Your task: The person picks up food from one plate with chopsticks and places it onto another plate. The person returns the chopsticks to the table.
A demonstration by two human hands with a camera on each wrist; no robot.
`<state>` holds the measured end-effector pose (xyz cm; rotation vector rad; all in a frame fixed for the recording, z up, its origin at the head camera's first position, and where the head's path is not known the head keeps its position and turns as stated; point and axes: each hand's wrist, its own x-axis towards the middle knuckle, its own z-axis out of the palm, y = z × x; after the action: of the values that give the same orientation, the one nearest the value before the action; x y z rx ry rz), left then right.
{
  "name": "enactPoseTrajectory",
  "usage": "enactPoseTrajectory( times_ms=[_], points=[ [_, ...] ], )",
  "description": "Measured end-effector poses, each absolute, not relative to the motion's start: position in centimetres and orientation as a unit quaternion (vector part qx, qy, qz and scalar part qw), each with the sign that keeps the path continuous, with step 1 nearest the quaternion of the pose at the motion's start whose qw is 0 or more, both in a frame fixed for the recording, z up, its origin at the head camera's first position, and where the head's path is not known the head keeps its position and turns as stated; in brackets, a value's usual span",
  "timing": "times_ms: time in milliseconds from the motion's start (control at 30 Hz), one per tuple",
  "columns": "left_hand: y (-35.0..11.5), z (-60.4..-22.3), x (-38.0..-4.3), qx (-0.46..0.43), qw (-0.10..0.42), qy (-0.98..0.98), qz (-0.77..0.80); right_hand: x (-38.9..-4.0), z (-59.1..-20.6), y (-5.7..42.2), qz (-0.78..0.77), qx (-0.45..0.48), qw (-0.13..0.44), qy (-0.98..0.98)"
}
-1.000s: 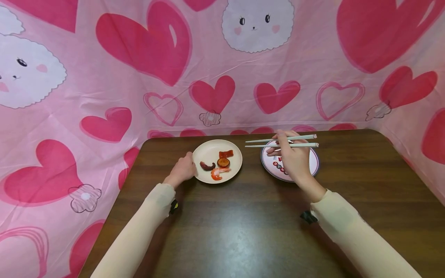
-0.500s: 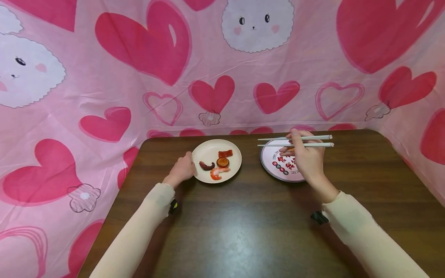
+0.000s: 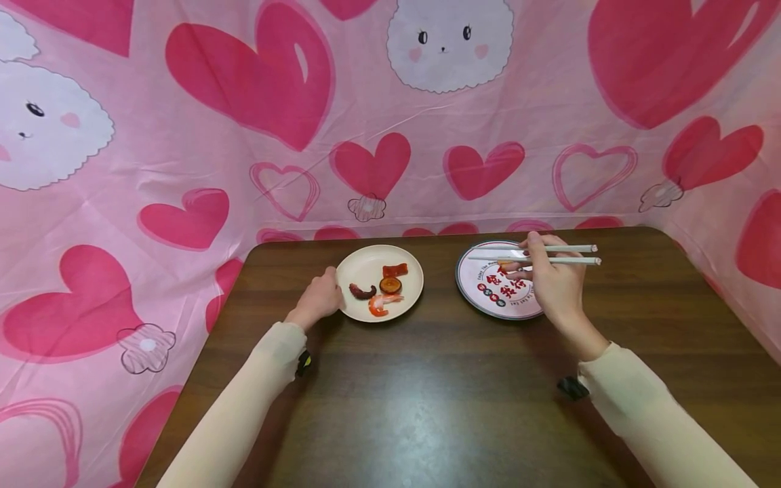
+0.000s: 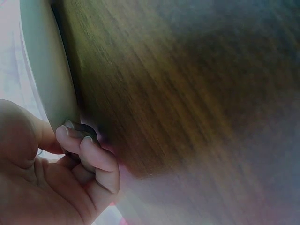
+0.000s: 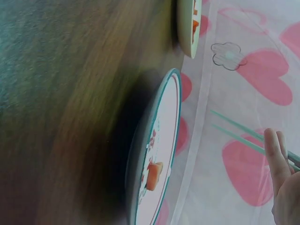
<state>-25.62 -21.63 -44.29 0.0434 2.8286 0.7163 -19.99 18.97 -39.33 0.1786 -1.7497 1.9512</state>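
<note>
My left hand (image 3: 318,298) holds the left edge of a cream plate (image 3: 360,266); in the left wrist view the fingers (image 4: 101,157) curl at its rim. On that plate lie a shrimp (image 3: 379,306), a dark curled tentacle piece (image 3: 363,292), a round brown slice (image 3: 390,285) and a reddish strip (image 3: 394,270). My right hand (image 3: 558,285) grips a pair of pale chopsticks (image 3: 576,260), tips apart and nothing between them, above a white plate (image 3: 472,274) with red printed characters. An orange food piece (image 5: 153,176) rests on this white plate, partly hidden in the head view.
Both plates stand near the back edge of a dark wooden table (image 3: 403,393), with a gap between them. A pink cloth (image 3: 421,122) printed with hearts hangs right behind the table and along its sides.
My right hand and the chopsticks have moved rightward over the printed plate, uncovering more of its lettering and the orange piece. The left hand and cream plate stay put.
</note>
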Motion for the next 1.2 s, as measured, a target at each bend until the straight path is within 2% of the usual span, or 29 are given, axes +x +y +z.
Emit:
enactPoseTrajectory(
  times_ms=[200, 867, 1200],
  points=[
    [-21.7, -44.4, -25.7, 0.013, 0.115, 0.962, 0.246, -19.8, -39.8, 19.5, 0.712, 0.053, 0.272, -0.646],
    [-21.6, -44.2, -25.4, 0.018, 0.112, 0.962, 0.249, -19.7, -41.0, 21.9, 0.726, 0.004, 0.277, -0.630],
    [-21.6, -44.2, -25.4, 0.018, 0.110, 0.962, 0.250, -19.8, -41.5, 22.6, 0.731, -0.034, 0.263, -0.629]
  ],
)
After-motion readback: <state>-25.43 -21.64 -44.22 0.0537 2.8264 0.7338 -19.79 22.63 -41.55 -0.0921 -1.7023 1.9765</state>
